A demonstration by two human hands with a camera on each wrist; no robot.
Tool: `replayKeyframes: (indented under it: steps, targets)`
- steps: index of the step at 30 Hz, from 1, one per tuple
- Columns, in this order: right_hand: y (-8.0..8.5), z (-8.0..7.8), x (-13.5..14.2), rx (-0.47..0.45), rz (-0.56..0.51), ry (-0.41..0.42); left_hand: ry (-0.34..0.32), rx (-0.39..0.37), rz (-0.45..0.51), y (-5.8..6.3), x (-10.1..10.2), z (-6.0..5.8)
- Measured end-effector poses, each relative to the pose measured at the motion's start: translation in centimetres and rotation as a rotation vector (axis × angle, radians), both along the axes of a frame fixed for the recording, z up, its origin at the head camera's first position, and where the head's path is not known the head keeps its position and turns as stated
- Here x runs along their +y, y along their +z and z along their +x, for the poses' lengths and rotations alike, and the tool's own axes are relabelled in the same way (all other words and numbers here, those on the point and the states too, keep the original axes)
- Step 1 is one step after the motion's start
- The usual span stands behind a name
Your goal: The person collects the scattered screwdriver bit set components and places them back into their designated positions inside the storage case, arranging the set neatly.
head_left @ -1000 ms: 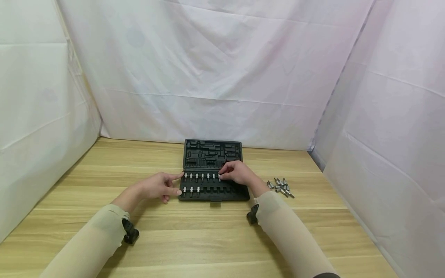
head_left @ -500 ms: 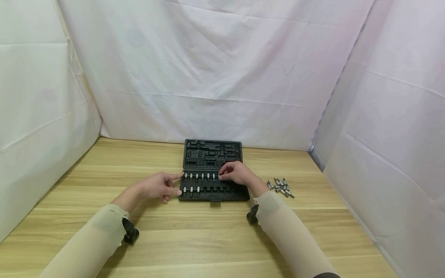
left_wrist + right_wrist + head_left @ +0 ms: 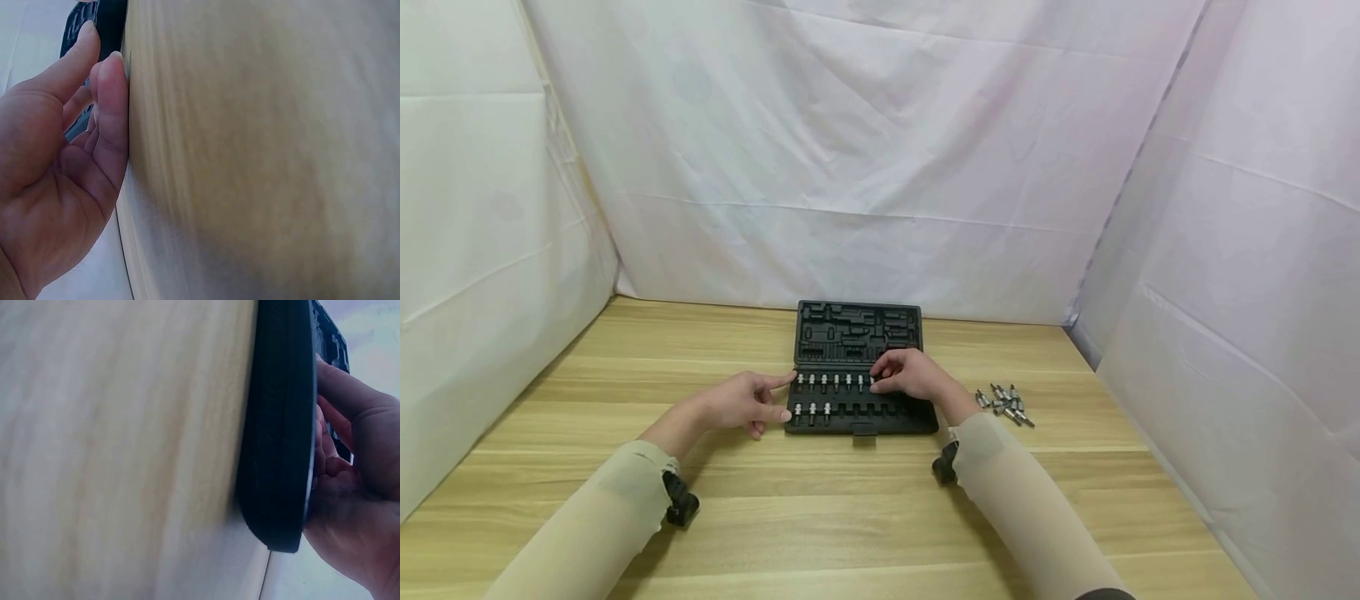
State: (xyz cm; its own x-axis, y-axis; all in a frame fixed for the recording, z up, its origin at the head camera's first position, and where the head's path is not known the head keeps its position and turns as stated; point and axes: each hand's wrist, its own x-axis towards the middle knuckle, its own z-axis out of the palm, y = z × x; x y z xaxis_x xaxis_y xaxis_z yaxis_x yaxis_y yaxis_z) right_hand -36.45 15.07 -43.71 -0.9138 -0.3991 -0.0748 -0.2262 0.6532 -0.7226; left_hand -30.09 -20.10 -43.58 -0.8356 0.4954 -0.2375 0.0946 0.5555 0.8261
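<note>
A black socket case lies unfolded on the table, its lid laid back behind the tray. Short silver bit sockets line the left part of the upper row, and a few more occupy the left of the lower row. My left hand touches the case's left edge with a straight index finger and thumb. Over the upper row, my right hand pinches another bit socket at its slot; the fingers hide most of it. In the right wrist view the case's side wall blocks the fingertips.
A loose pile of bit sockets lies on the wooden table to the right of the case. White cloth hangs behind and on both sides. A latch tab juts from the case's front.
The silver end of the bit socket under my right fingers shows less than a second ago, and those fingers have shifted slightly. My left hand keeps its place on the case.
</note>
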Motion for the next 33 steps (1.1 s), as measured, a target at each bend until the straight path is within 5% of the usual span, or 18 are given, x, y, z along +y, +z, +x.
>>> replayKeyframes:
  steps: [33]
  targets:
    - [0.04, 0.09, 0.35, -0.028, -0.011, 0.004, 0.008, -0.009, 0.018, 0.04, -0.06, 0.02]
